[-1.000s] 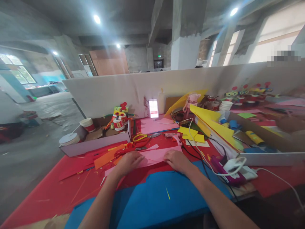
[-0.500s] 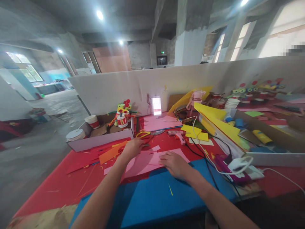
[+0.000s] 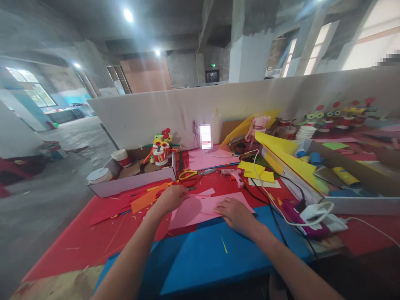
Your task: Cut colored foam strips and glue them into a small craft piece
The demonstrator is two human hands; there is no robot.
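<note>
A sheet of pink paper (image 3: 196, 210) lies across the red and blue surface before me. My right hand (image 3: 233, 214) rests on its right part, fingers stretched flat over the paper. At the sheet's upper left is my left hand (image 3: 173, 198), its fingers bent and close together; whatever lies under the fingertips is hidden. A narrow pink paper strip (image 3: 204, 193) runs rightward from beside those fingertips. Just beyond the left hand lie red-handled scissors (image 3: 190, 182) and a yellow-handled pair (image 3: 189, 174). Orange paper (image 3: 145, 202) lies left of that hand.
A pink glue gun (image 3: 236, 177) and yellow paper pieces (image 3: 258, 171) lie beyond my right hand. White and black cables lead to a purple power strip (image 3: 304, 216) at right. Open boxes (image 3: 134, 184) flank the area, one holding a decorated paper-cup figure (image 3: 161, 152). A white partition (image 3: 150, 114) stands behind.
The pink sheet has shifted a little to the right, with my right hand moving along on it. My left hand stays nearly in place.
</note>
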